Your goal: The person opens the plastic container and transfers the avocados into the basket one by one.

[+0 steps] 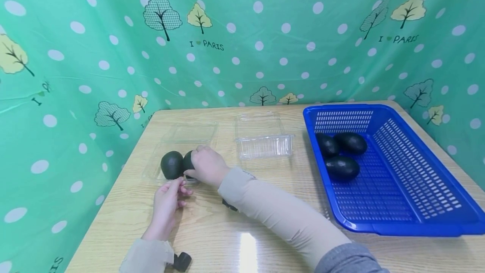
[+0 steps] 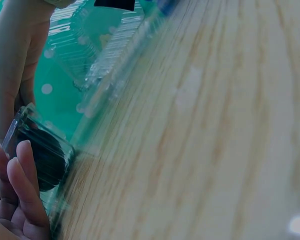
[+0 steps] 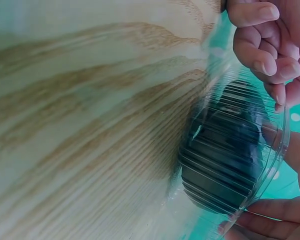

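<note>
An open clear plastic clamshell box (image 1: 151, 172) holds two dark avocados side by side, the left avocado (image 1: 172, 164) and the right avocado (image 1: 187, 161). My right hand (image 1: 207, 165) reaches over the near rim and grips the right avocado from above, covering much of it. In the right wrist view that avocado (image 3: 222, 165) shows through the ribbed box wall. With fingertips at the near rim, my left hand (image 1: 166, 201) pinches the box edge; its other fingers (image 2: 27, 187) stand loosely away from the wall.
Another open clear box (image 1: 265, 146) stands at the back middle of the wooden table. On the right, a blue basket (image 1: 394, 230) contains several dark avocados (image 1: 342, 168) along its left side. A green patterned curtain (image 1: 242, 54) closes off the back and left.
</note>
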Motion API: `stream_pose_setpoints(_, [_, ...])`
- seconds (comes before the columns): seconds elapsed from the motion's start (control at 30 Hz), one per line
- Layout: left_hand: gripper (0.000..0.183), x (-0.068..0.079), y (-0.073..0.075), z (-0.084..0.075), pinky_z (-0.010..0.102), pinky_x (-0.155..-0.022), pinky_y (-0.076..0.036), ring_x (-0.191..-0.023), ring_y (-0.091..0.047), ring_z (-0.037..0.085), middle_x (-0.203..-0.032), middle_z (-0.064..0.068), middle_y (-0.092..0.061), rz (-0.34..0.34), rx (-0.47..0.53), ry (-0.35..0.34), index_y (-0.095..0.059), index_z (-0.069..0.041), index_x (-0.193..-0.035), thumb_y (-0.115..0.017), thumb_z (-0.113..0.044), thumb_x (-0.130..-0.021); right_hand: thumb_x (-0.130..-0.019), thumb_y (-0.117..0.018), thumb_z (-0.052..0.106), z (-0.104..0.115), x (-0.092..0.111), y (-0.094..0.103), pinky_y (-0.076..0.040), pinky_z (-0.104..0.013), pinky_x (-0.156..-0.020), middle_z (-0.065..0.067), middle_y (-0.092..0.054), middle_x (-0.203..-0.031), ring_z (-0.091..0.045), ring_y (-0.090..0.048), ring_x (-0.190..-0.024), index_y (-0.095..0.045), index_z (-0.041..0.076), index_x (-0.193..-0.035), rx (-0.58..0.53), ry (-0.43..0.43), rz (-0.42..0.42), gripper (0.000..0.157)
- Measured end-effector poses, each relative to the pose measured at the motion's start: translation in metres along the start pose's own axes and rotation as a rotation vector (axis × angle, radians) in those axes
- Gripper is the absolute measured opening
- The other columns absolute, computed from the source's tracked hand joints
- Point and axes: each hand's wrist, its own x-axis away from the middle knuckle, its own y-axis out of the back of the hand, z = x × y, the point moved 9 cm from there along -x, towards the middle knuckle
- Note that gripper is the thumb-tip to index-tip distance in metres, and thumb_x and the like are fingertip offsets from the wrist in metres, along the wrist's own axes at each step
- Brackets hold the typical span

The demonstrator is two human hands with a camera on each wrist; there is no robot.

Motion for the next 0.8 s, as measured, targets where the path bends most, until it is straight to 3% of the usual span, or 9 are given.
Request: stream_pose_setpoints(0.8, [0.023, 0.000, -0.001, 0.000, 0.018, -0.051, -0.049, -0.068, -0.068, 0.004, -0.062, -0.010, -0.060, -0.013, -0.001, 0.003, -0.062, -0.016, -0.081, -0.053, -0.024, -0.100, -0.084, -0.070, 0.057, 0.001, -0.014, -0.015, -0.058, -0.023, -0.076, -0.001, -0.066, -0.111, -0.012, -0.065, -0.095, -0.058, 0.013, -0.128, -0.017, -0.046, 0.099, 0.064])
